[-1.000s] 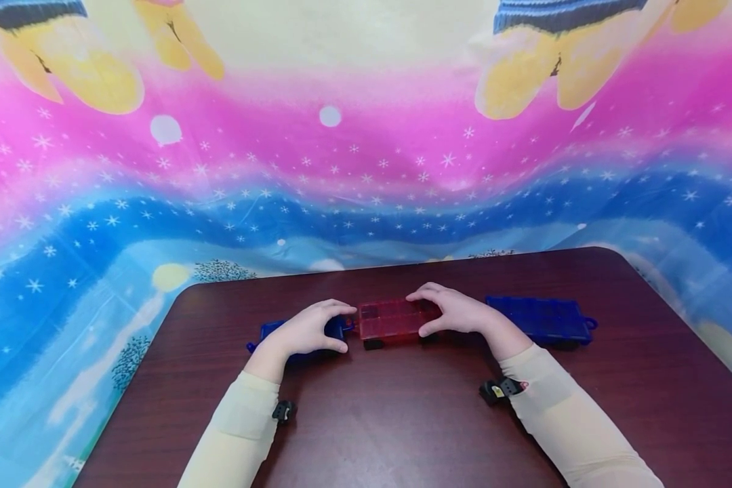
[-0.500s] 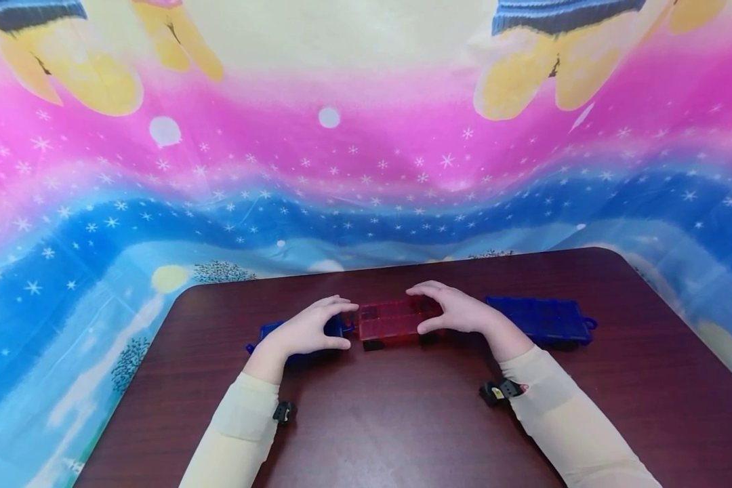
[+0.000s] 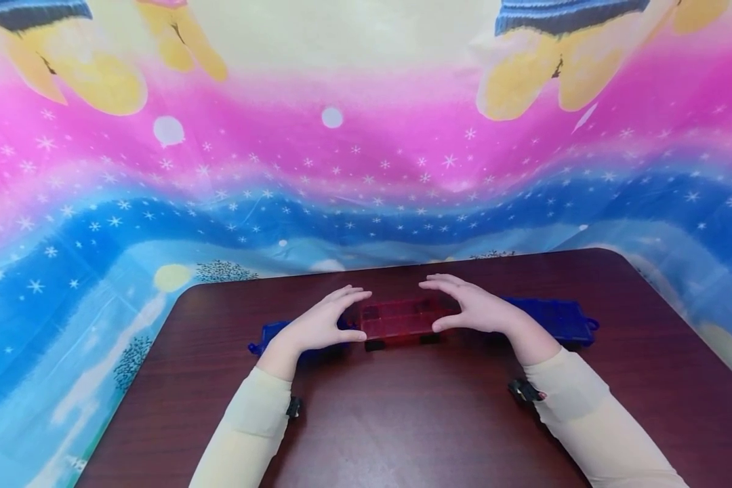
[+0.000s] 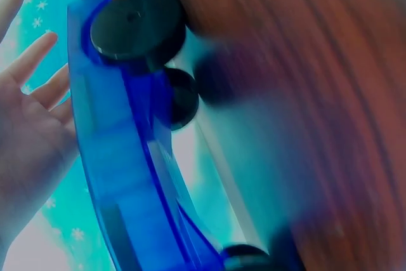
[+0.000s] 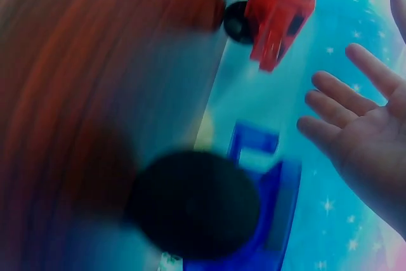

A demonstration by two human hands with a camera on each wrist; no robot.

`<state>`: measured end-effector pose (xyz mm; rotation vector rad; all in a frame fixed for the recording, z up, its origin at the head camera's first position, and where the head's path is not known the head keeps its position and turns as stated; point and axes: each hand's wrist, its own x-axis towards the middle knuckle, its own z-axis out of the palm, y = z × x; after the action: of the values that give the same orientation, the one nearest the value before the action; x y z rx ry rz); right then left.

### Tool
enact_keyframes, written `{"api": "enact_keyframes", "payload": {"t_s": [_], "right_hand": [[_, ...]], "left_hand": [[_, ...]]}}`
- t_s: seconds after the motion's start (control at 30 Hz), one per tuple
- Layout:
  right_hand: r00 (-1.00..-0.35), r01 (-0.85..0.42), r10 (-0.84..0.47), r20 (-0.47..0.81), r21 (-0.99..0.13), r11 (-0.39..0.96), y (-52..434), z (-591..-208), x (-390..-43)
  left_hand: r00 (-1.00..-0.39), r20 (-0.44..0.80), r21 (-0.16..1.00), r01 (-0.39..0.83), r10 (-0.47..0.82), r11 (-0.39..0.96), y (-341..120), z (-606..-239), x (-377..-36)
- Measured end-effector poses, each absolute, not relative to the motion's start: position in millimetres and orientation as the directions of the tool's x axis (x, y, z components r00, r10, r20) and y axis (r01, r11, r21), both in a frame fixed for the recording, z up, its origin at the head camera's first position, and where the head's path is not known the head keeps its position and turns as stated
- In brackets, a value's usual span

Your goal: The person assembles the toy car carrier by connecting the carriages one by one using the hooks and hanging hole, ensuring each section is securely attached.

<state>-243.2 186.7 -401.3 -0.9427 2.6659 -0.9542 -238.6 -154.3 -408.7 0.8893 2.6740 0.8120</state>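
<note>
**One nudge could skew the red wagon [image 3: 398,320]**

Our left hand [image 3: 318,327] and right hand [image 3: 485,312], grips spread and empty, flank it on the counter [image 3: 396,420]; a thumb could jar it. Right of it, the blue wagon [image 3: 558,321] stands apart, so pushing might misalign them.

Inscriptions: no legible text, label, brand, number or sign.
</note>
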Motion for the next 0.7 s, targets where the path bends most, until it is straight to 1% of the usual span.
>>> {"api": "enact_keyframes", "payload": {"t_s": [0.17, 0.33, 0.7], "right_hand": [[-0.800, -0.509, -0.597, 0.068, -0.603, 0.614, 207.0, -401.8, -239.3], [-0.817, -0.489, -0.574, 0.053, -0.591, 0.641, 228.3, -399.2, -234.9], [-0.847, -0.463, -0.531, 0.031, -0.534, 0.708, 279.5, -396.4, -223.6]], "left_hand": [[-0.787, -0.007, 0.573, 0.503, 0.617, 0.647, -141.9, -406.2, -239.0], [-0.780, -0.023, 0.568, 0.504, 0.625, 0.651, -128.9, -403.4, -241.8], [-0.726, -0.033, 0.564, 0.554, 0.687, 0.613, -97.4, -405.5, -248.5]]}}
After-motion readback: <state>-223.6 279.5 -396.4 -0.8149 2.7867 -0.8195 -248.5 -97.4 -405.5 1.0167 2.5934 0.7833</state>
